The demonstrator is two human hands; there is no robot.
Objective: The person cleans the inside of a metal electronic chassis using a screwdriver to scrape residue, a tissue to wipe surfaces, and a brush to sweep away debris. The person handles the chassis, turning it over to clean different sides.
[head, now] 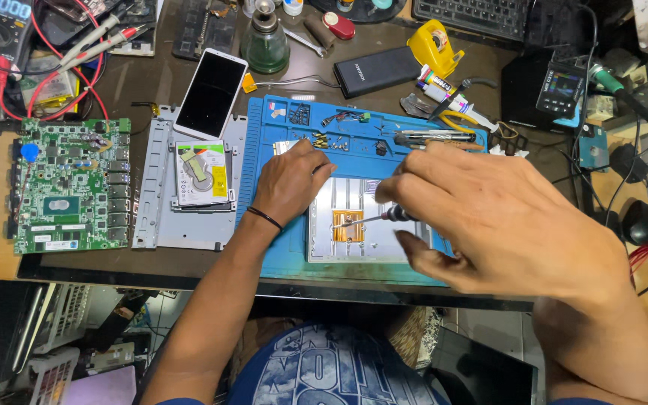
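Our right hand [504,217], large in the right half of the frame, pinches a small screwdriver [365,220] between thumb and fingers, its tip resting on the silver metal plate [343,225] at centre. Our left hand [290,180] presses down on the plate's upper left corner, fingers curled, holding nothing else. The plate lies on a blue work mat [279,225]. Left of the mat sit a hard drive [202,174], a white phone [211,91] and a green circuit board [69,184].
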